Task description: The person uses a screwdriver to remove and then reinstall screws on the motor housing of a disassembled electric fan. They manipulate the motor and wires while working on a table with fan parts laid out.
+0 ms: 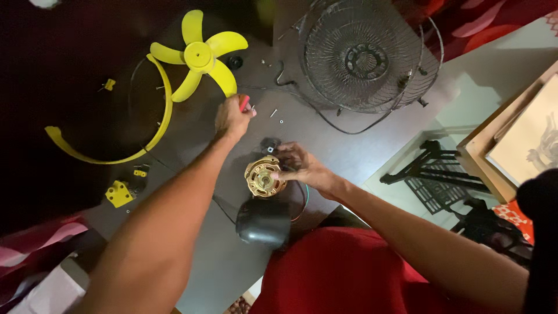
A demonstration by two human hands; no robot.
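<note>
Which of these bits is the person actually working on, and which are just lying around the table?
In hand:
left hand gripping a red-handled tool
right hand on the fan motor
black motor housing just below

Lying about:
yellow fan blade
yellow ring
wire fan guard
yellow bracket
loose screws

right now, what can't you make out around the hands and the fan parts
Head view only:
- Left hand: closed around a red-tipped tool; its working end is hidden by the hand.
- Right hand: fingertips cover the edge of the brass motor, so the grip is unclear.
- Small screws on the table: too small to tell type.
- Wire grille: top cut off by the frame edge.
- Yellow blade: left of it, too dark.
</note>
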